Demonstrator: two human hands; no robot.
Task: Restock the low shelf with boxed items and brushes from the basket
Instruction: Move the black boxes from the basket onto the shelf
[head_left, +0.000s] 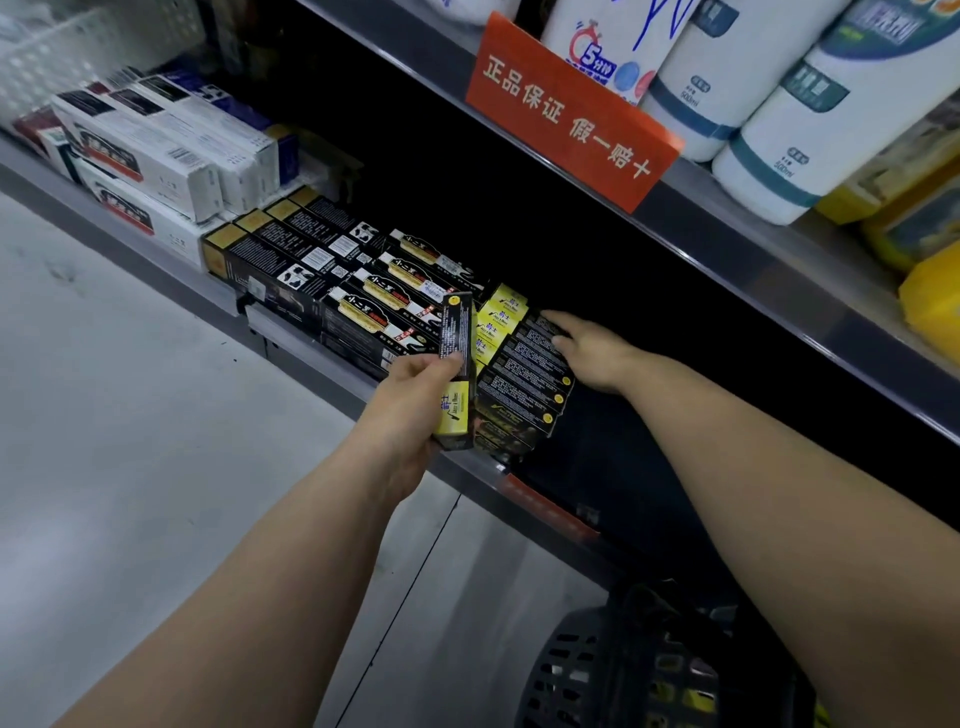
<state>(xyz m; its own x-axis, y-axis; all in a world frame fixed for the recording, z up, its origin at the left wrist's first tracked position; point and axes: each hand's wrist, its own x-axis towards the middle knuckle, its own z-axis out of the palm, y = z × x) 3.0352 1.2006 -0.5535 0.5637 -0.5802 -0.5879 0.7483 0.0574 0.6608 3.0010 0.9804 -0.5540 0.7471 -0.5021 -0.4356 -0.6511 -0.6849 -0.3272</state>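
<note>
Your left hand (410, 400) holds a long, narrow cardboard box (456, 364), black with a yellow end. The fingers and thumb are curled around its lower half. The box stands almost upright, just in front of the metal rim of the low shelf (311, 358), and it is not yet on the shelf.

Your right hand (587, 348) reaches into the shelf. Its fingers are straight and lie flat on the top of a stack (524, 395) of the same black and yellow boxes. This stack sits at the near edge, just to the right of the held box.

To the left of the stack lie glossy black cartons (363, 312) with gold labels, in tidy rows. Further left are white rectangular cartons (156, 150).

The basket (571, 670) is dark plastic with a lattice wall. It stands on the smooth grey floor (130, 415), near you on the right, below your right arm. What is inside it I cannot tell clearly.

On the shelf above hangs an orange sign (571, 109), and round white bottles (810, 130) stand behind it.
</note>
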